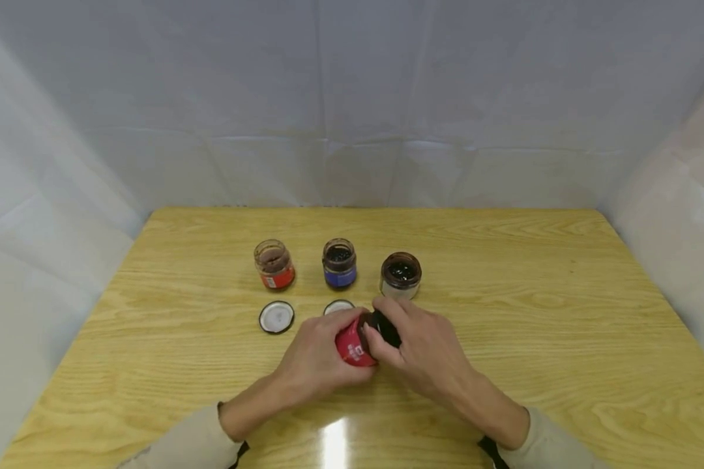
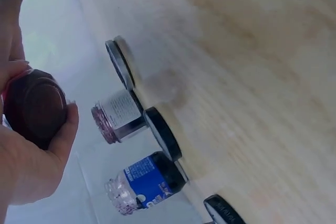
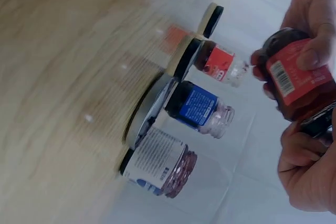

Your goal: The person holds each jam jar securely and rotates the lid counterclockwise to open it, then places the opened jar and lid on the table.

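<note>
My left hand [image 1: 317, 355] grips a glass jar with a red label [image 1: 352, 345], its thumb and fingers wrapped round the sides. The jar is tilted, top toward the right, and in the right wrist view its dark base and barcode show. On its black lid [image 1: 385, 329] my right hand [image 1: 425, 342] has its fingers curled, thumb against the near side. Both hands are close together over the middle of the table. Left wrist view: the dark base of the held jar [image 2: 39, 108] faces the camera.
Behind the hands stand three lidless jars of dark contents: one red-labelled [image 1: 277, 277], one blue-labelled [image 1: 339, 273], one white-labelled [image 1: 397, 290]. A lid [image 1: 276, 317] lies upside down at left; another lid [image 1: 336, 305] is partly covered by my left hand. The right wrist view shows a third lid [image 3: 149, 108].
</note>
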Motion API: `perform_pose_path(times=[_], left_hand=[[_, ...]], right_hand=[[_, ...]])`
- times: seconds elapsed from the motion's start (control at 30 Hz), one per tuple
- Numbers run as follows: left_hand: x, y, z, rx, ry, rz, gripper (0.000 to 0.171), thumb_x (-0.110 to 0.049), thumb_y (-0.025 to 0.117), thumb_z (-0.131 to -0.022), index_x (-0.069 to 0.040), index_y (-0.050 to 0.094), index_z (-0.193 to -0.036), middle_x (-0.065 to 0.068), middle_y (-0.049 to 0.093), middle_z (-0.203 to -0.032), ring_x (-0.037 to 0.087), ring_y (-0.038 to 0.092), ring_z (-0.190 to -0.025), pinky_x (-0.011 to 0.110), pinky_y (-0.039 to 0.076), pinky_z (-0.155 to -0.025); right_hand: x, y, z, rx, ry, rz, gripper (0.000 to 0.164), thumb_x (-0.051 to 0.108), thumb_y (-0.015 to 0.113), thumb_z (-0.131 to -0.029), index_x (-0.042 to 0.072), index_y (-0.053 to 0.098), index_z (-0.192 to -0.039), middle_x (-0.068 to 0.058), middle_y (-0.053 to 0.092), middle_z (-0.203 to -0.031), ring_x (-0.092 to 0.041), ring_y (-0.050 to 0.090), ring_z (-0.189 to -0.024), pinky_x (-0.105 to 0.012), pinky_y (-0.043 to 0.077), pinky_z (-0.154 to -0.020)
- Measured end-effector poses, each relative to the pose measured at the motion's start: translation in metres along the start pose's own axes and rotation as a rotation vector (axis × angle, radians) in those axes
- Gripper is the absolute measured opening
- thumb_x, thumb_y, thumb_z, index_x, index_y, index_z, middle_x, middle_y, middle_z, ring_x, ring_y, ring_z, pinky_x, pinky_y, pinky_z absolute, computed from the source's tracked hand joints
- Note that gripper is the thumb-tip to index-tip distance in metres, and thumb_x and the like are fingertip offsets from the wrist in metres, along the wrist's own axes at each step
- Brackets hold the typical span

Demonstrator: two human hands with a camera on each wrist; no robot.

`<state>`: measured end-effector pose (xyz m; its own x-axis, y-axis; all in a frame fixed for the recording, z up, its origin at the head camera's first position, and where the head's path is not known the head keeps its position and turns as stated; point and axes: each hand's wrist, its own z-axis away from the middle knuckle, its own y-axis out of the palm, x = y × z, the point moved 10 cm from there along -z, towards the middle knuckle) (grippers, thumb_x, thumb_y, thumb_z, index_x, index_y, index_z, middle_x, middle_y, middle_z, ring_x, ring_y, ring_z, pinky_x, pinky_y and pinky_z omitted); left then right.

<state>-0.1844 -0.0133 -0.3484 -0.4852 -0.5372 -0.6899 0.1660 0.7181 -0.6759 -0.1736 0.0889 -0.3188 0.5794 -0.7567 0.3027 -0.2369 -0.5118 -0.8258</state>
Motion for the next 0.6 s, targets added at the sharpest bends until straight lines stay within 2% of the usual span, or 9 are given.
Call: perform_pose_path(times=[0.17, 0.23, 0.3, 0.37, 0.43, 0.53, 0.6], left_hand=[[0.002, 0.003, -0.002, 0.072, -0.049, 0.086, 0.06, -0.023, 0.083, -0.066, -0.008, 0.062, -0.12, 0.001, 0.066, -0.099, 0.009, 0.06, -0.081, 0.022, 0.051, -0.065], [0.005, 0.005, -0.002, 0.096, -0.076, 0.107, 0.059, -0.023, 0.083, -0.067, -0.01, 0.062, -0.12, -0.001, 0.065, -0.097, 0.008, 0.059, -0.08, 0.022, 0.051, -0.064], [0.006, 0.006, -0.003, 0.104, -0.087, 0.105, 0.058, -0.024, 0.082, -0.067, -0.012, 0.062, -0.12, -0.003, 0.064, -0.096, 0.007, 0.058, -0.079, 0.022, 0.051, -0.063], [0.006, 0.005, -0.003, 0.096, -0.079, 0.078, 0.057, -0.025, 0.083, -0.067, -0.013, 0.062, -0.119, -0.003, 0.064, -0.096, 0.007, 0.058, -0.079, 0.022, 0.051, -0.062], [0.006, 0.004, -0.004, 0.081, -0.064, 0.028, 0.057, -0.027, 0.083, -0.067, -0.014, 0.062, -0.118, -0.003, 0.064, -0.096, 0.007, 0.058, -0.078, 0.021, 0.05, -0.062], [0.007, 0.001, -0.003, 0.052, -0.044, -0.057, 0.058, -0.029, 0.084, -0.065, -0.014, 0.063, -0.117, -0.003, 0.065, -0.098, 0.007, 0.058, -0.078, 0.02, 0.049, -0.062], [0.009, 0.0, -0.002, 0.037, -0.038, -0.096, 0.059, -0.029, 0.085, -0.063, -0.015, 0.063, -0.117, -0.003, 0.065, -0.098, 0.006, 0.058, -0.077, 0.02, 0.048, -0.062]], right_hand=[[0.007, -0.006, 0.0, -0.049, -0.13, 0.012, 0.042, 0.046, 0.035, -0.097, 0.012, 0.056, -0.109, -0.003, 0.057, -0.087, -0.013, 0.051, -0.06, -0.029, 0.046, -0.048], [0.007, -0.005, 0.0, -0.027, -0.152, 0.012, 0.042, 0.046, 0.035, -0.097, 0.012, 0.056, -0.111, -0.003, 0.057, -0.088, -0.014, 0.053, -0.061, -0.031, 0.047, -0.049], [0.003, -0.002, -0.002, 0.034, -0.128, -0.021, 0.041, 0.044, 0.039, -0.096, 0.012, 0.056, -0.115, -0.004, 0.06, -0.096, -0.016, 0.058, -0.069, -0.034, 0.051, -0.055], [-0.005, 0.004, -0.002, 0.131, -0.054, -0.084, 0.043, 0.045, 0.045, -0.095, 0.015, 0.055, -0.124, -0.004, 0.062, -0.11, -0.018, 0.062, -0.084, -0.037, 0.053, -0.067], [-0.016, 0.011, 0.0, 0.238, 0.063, -0.177, 0.052, 0.051, 0.049, -0.094, 0.02, 0.05, -0.135, -0.002, 0.057, -0.127, -0.017, 0.061, -0.095, -0.038, 0.052, -0.077], [-0.029, 0.019, 0.006, 0.37, 0.231, -0.322, 0.066, 0.06, 0.051, -0.09, 0.026, 0.039, -0.145, 0.001, 0.058, -0.122, -0.013, 0.059, -0.094, -0.036, 0.05, -0.077], [-0.034, 0.021, 0.009, 0.412, 0.304, -0.401, 0.069, 0.063, 0.053, -0.087, 0.028, 0.039, -0.145, 0.003, 0.059, -0.114, -0.009, 0.058, -0.086, -0.032, 0.05, -0.073]])
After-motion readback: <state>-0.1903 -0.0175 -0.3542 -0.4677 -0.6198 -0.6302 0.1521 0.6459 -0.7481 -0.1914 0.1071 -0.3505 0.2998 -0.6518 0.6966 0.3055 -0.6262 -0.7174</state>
